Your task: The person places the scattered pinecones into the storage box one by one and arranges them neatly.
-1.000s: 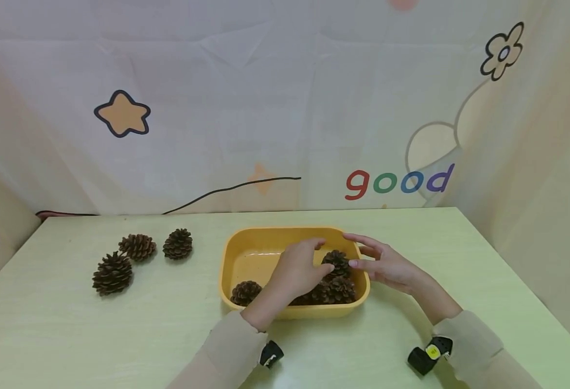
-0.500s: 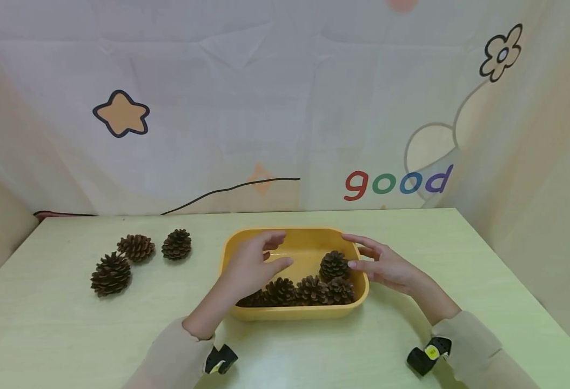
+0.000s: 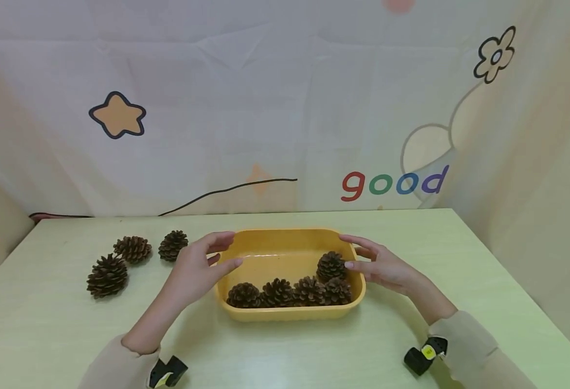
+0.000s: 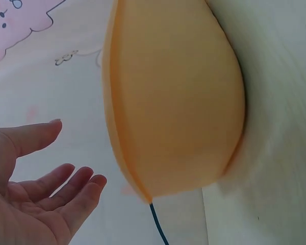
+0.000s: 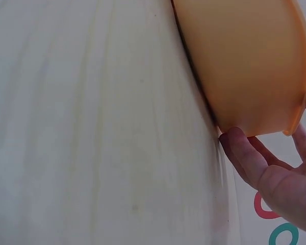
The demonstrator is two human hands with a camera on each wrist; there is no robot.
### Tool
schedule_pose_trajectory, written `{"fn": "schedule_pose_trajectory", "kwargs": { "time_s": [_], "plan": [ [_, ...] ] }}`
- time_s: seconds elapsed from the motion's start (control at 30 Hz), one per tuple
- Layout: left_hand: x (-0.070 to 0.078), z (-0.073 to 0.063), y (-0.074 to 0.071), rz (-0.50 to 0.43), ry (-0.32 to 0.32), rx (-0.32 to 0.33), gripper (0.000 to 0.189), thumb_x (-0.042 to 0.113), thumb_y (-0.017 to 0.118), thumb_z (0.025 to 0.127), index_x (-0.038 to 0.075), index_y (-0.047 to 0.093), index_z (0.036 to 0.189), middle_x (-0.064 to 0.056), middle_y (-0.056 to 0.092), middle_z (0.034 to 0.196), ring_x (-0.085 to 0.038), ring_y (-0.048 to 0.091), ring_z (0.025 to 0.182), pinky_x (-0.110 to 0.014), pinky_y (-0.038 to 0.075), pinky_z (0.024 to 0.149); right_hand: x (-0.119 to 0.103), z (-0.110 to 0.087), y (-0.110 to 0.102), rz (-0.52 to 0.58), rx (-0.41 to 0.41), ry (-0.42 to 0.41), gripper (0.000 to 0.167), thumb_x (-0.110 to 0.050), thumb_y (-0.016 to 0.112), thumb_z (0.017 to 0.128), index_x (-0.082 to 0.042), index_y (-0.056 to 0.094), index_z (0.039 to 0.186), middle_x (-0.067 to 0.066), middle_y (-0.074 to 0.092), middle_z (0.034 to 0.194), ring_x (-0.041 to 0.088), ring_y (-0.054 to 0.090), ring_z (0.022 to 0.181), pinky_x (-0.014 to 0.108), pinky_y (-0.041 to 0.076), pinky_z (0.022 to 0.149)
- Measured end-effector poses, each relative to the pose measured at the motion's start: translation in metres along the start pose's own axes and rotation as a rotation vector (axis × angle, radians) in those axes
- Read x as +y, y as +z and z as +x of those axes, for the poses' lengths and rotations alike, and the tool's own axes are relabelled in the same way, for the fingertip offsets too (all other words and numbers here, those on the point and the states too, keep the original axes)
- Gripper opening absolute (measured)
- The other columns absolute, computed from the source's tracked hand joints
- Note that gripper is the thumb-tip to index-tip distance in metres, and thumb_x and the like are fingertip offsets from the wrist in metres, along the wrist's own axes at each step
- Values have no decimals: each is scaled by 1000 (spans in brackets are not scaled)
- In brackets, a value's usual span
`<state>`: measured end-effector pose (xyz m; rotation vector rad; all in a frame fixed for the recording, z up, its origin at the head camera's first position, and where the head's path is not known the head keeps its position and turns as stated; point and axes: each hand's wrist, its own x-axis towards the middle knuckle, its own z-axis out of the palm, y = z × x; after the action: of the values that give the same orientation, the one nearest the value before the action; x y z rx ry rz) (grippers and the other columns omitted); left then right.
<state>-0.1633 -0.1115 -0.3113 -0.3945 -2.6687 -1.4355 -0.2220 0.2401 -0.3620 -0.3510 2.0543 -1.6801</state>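
A yellow plastic basin (image 3: 285,313) sits on the table with several pinecones inside. Most line its front wall, such as the pinecone (image 3: 277,292) in the middle of that row; another pinecone (image 3: 331,266) rests at the right end. My right hand (image 3: 387,269) grips the basin's right wall, thumb over the rim and fingers along the outside, as the right wrist view shows at the basin's outer side (image 5: 250,66). My left hand (image 3: 194,270) hovers by the left rim, holding nothing, thumb and fingers spread apart in the left wrist view beside the basin (image 4: 178,102).
Loose on the table at the left are three pinecones: a front one (image 3: 107,276), one behind it (image 3: 133,249) and one closer to the basin (image 3: 172,246). A printed curtain (image 3: 246,124) hangs along the table's back edge. Each wrist carries a small black camera.
My left hand has moved left, from over the pinecones inside the basin to its left rim. The pinecones of the front row now show fully. My right hand stays at the right wall.
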Motion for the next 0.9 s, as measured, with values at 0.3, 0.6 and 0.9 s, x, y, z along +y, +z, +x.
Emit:
{"fn": "schedule_pose_trajectory", "kwargs": {
  "time_s": [0.3, 0.6, 0.9],
  "plan": [
    [-15, -9, -22, 34, -16, 49, 48, 18, 68, 83, 2, 51, 125, -17, 55, 123, -30, 52, 113, -38, 45, 94, 0, 1, 1, 9, -7, 4, 69, -18, 63, 86, -12, 25, 144, 26, 19, 144, 35, 44, 117, 42, 47, 90],
    [-30, -22, -50, 101, -60, 88, 55, 28, 66, 84, 3, 48, 129, -17, 53, 125, -29, 51, 114, -35, 45, 94, -1, 2, 3, 10, -5, 10, 70, -19, 64, 86, -13, 25, 144, 25, 20, 143, 38, 43, 118, 43, 47, 90],
    [-46, -35, -74, 163, -129, 126, 63, 40, 64, 83, 6, 45, 133, -17, 51, 128, -31, 50, 116, -31, 45, 92, -1, 0, 1, 7, 11, 21, 69, -18, 64, 86, -14, 27, 144, 24, 22, 143, 38, 42, 119, 43, 47, 91]
  ]
}}
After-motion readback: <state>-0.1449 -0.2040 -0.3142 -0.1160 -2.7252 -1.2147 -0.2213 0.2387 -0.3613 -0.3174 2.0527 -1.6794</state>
